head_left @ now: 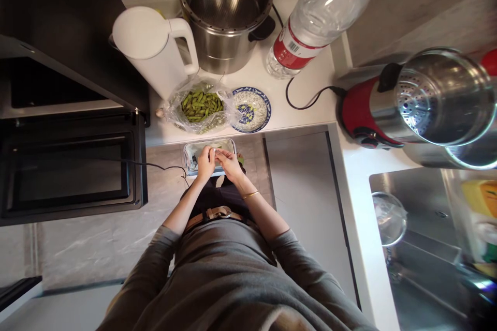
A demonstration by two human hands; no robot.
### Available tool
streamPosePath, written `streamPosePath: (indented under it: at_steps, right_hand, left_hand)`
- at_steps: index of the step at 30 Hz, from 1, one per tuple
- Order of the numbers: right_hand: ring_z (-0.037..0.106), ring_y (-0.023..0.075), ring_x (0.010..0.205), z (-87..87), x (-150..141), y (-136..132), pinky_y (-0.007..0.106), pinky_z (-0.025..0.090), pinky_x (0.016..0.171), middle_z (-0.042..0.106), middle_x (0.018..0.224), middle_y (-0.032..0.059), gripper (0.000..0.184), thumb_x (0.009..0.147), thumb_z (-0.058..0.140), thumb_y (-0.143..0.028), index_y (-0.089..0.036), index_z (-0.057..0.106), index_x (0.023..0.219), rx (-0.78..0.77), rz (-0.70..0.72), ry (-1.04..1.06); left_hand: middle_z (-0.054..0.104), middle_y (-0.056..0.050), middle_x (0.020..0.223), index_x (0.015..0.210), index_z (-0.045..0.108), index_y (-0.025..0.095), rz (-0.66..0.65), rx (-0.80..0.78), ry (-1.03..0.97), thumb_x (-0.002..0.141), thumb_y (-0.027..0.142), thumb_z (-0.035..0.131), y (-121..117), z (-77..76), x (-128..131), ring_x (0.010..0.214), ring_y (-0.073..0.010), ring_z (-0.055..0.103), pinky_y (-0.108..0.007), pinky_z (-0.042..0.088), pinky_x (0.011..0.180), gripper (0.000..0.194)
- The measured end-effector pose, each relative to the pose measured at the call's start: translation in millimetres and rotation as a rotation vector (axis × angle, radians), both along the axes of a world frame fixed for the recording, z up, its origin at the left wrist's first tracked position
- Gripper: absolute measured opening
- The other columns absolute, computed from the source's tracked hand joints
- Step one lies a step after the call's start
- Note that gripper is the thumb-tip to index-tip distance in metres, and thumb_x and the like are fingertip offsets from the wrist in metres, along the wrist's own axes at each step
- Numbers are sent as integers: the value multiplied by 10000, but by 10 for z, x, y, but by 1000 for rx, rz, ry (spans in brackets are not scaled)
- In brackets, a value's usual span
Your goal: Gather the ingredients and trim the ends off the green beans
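Observation:
My left hand [206,163] and my right hand [229,162] meet fingertip to fingertip in front of my waist, over a lined bin [189,169]. Both are closed in a pinch; what lies between the fingers is too small and covered to make out. Just beyond them on the counter, a clear plastic bag [175,108] lies open with many green soybean pods [202,105] in it. To its right is a blue-and-white patterned plate [261,108] with a few small green beans [248,113] on it.
A white pitcher [143,36], a steel pot [221,46] and a big water bottle [306,31] stand along the back. At right are a red-and-steel appliance [361,108] with a cord and a sink [423,217]. An oven door [73,170] hangs open at left.

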State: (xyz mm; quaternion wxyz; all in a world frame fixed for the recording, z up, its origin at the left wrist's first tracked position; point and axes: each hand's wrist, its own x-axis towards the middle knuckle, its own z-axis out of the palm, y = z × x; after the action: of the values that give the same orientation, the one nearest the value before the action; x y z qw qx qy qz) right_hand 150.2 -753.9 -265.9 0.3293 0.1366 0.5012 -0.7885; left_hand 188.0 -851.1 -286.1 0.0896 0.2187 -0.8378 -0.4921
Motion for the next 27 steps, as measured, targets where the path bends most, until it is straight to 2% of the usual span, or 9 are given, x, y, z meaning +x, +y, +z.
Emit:
streamPosePath:
  at_steps: [5, 12, 15, 20, 23, 27]
  right_hand:
    - [627, 116, 701, 26, -10, -37, 232, 515, 699, 719, 745, -11, 173, 637, 769, -299, -207, 717, 773, -30, 24, -32]
    - [662, 109, 681, -6, 0, 22, 230, 556, 710, 719, 713, -24, 221, 646, 762, -187, -217, 670, 844, -84, -34, -192]
    - [681, 114, 696, -21, -25, 86, 241, 574, 743, 727, 731, -19, 199, 670, 766, -168, -215, 669, 837, -83, -57, -204]
    - [710, 124, 797, -27, -75, 167, 238, 581, 810, 750, 808, -6, 183, 705, 769, -156, -221, 691, 857, -96, -101, -205]
    - [717, 124, 843, -38, -86, 180, 227, 580, 812, 765, 884, 0, 176, 721, 760, -149, -228, 699, 867, -91, -103, -216]
    - [719, 119, 877, -57, -87, 180, 226, 573, 842, 773, 906, 1, 176, 736, 729, -123, -226, 701, 877, -122, -103, -241]
  left_hand:
    - [649, -57, 829, 820, 512, 224, -31, -128, 51, 975, 286, 433, -26, -26, -15, 829, -207, 634, -313, 474, 768, 185]
    - [615, -42, 785, 815, 527, 222, 28, -155, 32, 997, 365, 388, -189, -52, -3, 770, -186, 603, -294, 456, 744, 270]
    - [618, -49, 792, 816, 566, 214, -32, -174, -39, 992, 355, 392, -281, -99, 28, 785, -196, 605, -305, 456, 762, 285]
    - [643, -73, 821, 829, 673, 198, -118, -315, -120, 953, 332, 460, -355, -244, 83, 868, -226, 617, -346, 477, 832, 280]
    - [664, -88, 872, 921, 720, 196, -133, -331, -106, 952, 323, 459, -352, -258, 84, 916, -237, 619, -378, 478, 895, 292]
    - [662, -99, 1091, 1131, 700, 226, -164, -286, 13, 960, 313, 465, -310, -125, 44, 1064, -233, 595, -385, 452, 990, 304]
